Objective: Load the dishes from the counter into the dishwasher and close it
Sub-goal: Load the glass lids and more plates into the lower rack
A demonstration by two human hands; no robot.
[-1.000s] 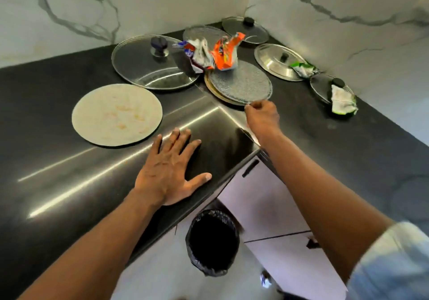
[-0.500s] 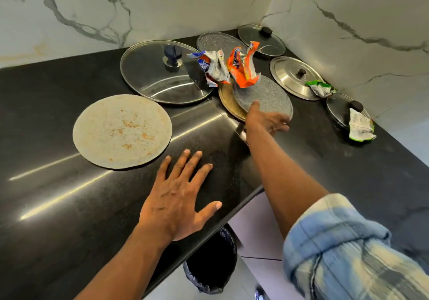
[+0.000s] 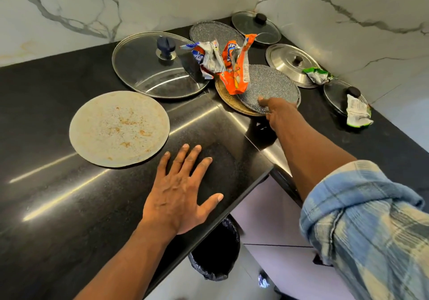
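Since the earlier frame the right hand point(image 3: 279, 112) has taken the near rim of the speckled grey plate point(image 3: 274, 83), thumb on top (other fingers are hidden). The left hand point(image 3: 180, 193) rests flat, fingers spread, on the black counter point(image 3: 58, 206). That plate lies on a brown plate point(image 3: 226, 97), an orange wrapper point(image 3: 236, 76) on its far part.

Thumb of right hand point(image 3: 279, 114) now atop speckled plate point(image 3: 271, 83)

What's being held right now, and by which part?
The right hand pinches the front grey plate by its near rim, thumb on top; the left hand lies flat on the counter.
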